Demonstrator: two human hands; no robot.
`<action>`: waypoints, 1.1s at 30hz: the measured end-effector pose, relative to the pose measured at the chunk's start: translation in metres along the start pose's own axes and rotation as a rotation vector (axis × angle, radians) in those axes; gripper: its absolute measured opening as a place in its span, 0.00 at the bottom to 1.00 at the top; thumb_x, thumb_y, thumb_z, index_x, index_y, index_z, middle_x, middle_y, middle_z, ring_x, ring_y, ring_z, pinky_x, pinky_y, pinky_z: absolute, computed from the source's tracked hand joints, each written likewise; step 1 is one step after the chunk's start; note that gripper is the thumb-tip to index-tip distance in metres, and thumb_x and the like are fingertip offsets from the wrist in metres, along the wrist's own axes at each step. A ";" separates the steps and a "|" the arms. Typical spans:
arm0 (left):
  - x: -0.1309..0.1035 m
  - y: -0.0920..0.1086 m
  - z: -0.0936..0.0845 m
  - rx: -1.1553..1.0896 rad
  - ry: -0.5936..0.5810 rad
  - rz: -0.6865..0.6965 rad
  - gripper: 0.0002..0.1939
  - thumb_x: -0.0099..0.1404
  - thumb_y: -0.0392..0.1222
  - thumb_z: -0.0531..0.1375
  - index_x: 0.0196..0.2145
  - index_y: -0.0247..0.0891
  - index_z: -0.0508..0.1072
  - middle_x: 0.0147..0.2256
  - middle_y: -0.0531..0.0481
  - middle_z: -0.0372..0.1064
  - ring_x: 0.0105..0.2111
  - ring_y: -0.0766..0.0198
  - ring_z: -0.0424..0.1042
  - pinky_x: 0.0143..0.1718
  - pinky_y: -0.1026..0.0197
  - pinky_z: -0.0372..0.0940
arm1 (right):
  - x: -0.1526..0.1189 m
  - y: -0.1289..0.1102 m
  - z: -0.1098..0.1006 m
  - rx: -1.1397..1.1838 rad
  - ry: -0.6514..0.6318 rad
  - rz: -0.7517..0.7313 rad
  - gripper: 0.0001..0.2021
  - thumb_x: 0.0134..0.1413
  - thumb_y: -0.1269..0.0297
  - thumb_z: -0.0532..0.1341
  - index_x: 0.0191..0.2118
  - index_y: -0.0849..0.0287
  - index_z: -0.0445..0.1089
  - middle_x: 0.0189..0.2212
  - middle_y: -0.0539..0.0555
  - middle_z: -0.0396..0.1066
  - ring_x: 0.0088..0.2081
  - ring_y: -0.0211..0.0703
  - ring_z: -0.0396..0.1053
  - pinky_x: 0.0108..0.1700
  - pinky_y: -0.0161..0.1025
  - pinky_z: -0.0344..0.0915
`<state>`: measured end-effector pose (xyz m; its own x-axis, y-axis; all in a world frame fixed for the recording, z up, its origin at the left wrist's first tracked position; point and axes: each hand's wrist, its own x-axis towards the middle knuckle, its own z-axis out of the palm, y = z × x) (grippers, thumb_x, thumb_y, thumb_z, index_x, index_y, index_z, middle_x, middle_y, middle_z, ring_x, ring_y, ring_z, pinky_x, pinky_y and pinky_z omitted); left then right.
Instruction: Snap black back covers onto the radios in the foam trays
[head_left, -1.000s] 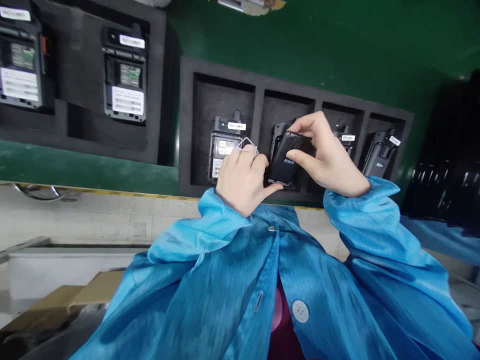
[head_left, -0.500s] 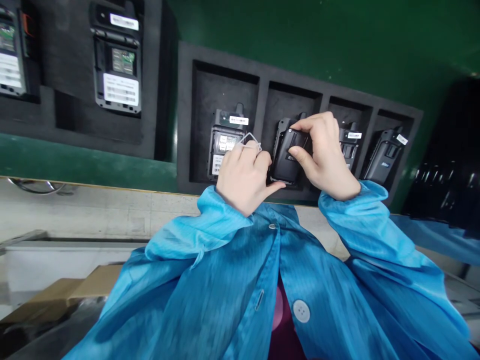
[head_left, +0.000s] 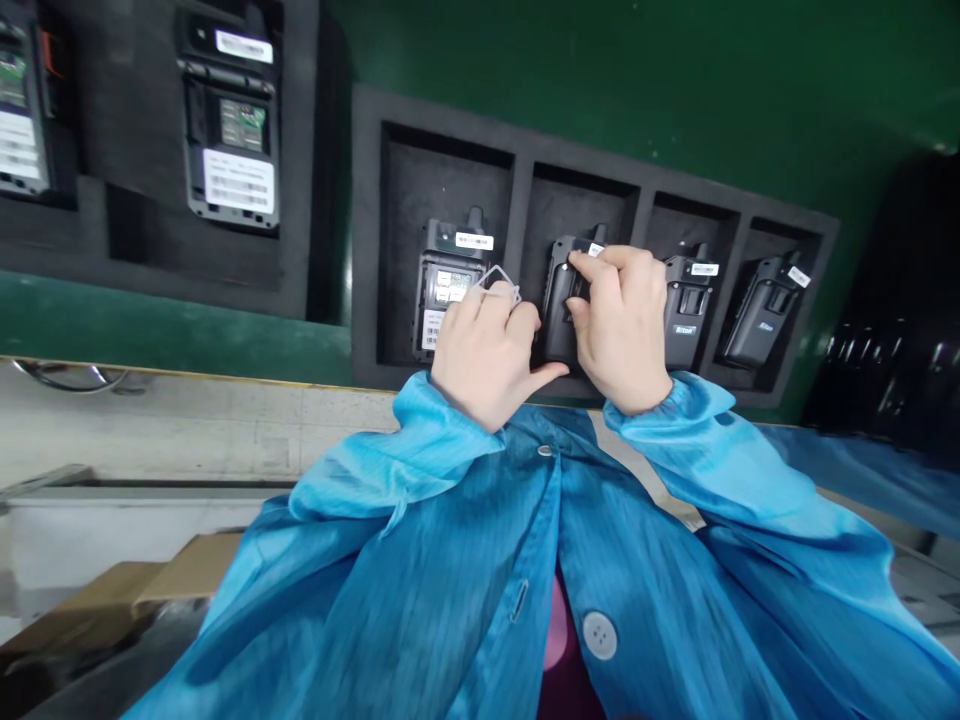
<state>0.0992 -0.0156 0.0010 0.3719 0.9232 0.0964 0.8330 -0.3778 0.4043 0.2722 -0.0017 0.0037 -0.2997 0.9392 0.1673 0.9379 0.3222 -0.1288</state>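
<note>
The right hand (head_left: pixel 624 322) rests over a black handheld radio (head_left: pixel 559 300), which lies in the second compartment from the left end of a black foam tray (head_left: pixel 366 240), close to the near edge of the green surface (head_left: pixel 637 60). If the fingers press harder on the upper left corner than elsewhere, the radio could rock or sit unevenly. The left thumb stretches towards its lower end, so it could get pinched against the compartment wall; whether it touches the radio is unclear.

A thin whitish loop (head_left: pixel 496 268) lies at the left hand's fingers (head_left: pixel 499 290) and might snag on the open-backed radio (head_left: pixel 450 265) in the leftmost compartment, where the internals and barcode label are exposed and a careless knuckle could rub them.

The right wrist bends inward above the near rim, with index fingertip and thumb set narrowly apart on the radio's back; whether they grip it or only press cannot be judged. The left hand (head_left: pixel 487 345) lies palm down with fingers curled and thumb out sideways; its fingertips are hidden, so any hold is uncertain.
</note>
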 end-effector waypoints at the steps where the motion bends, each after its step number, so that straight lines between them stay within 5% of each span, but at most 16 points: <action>1: 0.000 0.000 0.000 0.001 0.001 0.001 0.27 0.54 0.61 0.66 0.40 0.35 0.73 0.44 0.39 0.68 0.45 0.46 0.66 0.44 0.49 0.62 | -0.001 -0.001 0.001 0.000 0.018 -0.004 0.21 0.65 0.62 0.50 0.59 0.64 0.59 0.51 0.63 0.61 0.51 0.52 0.59 0.53 0.50 0.61; 12: 0.001 0.002 -0.002 0.008 -0.019 -0.012 0.27 0.54 0.61 0.66 0.40 0.36 0.73 0.45 0.39 0.68 0.46 0.45 0.66 0.44 0.50 0.62 | -0.006 -0.007 0.005 -0.034 0.032 -0.019 0.17 0.65 0.65 0.47 0.53 0.64 0.65 0.44 0.61 0.63 0.51 0.51 0.59 0.64 0.56 0.53; 21: 0.007 0.013 -0.011 0.090 -0.070 -0.069 0.28 0.52 0.62 0.67 0.40 0.36 0.71 0.42 0.40 0.68 0.45 0.46 0.67 0.45 0.52 0.60 | -0.001 0.005 -0.009 0.270 0.021 -0.001 0.15 0.63 0.69 0.49 0.51 0.63 0.66 0.46 0.60 0.66 0.51 0.51 0.63 0.65 0.56 0.53; 27: 0.024 0.039 -0.021 0.322 -0.040 -0.001 0.29 0.62 0.66 0.55 0.38 0.32 0.70 0.43 0.33 0.68 0.44 0.43 0.67 0.43 0.49 0.60 | -0.038 0.041 -0.064 0.558 0.401 0.242 0.16 0.64 0.69 0.49 0.54 0.59 0.64 0.51 0.58 0.66 0.55 0.44 0.64 0.59 0.47 0.62; 33: 0.050 0.068 -0.016 0.536 -0.286 -0.026 0.28 0.64 0.64 0.53 0.36 0.33 0.70 0.36 0.37 0.72 0.41 0.44 0.71 0.37 0.52 0.61 | -0.088 0.069 -0.073 0.656 0.516 0.385 0.13 0.63 0.68 0.52 0.48 0.56 0.70 0.46 0.56 0.70 0.51 0.46 0.68 0.54 0.49 0.64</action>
<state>0.1676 0.0057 0.0482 0.3818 0.9054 -0.1855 0.9060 -0.4063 -0.1182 0.3763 -0.0712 0.0517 0.2759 0.8774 0.3926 0.6221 0.1484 -0.7688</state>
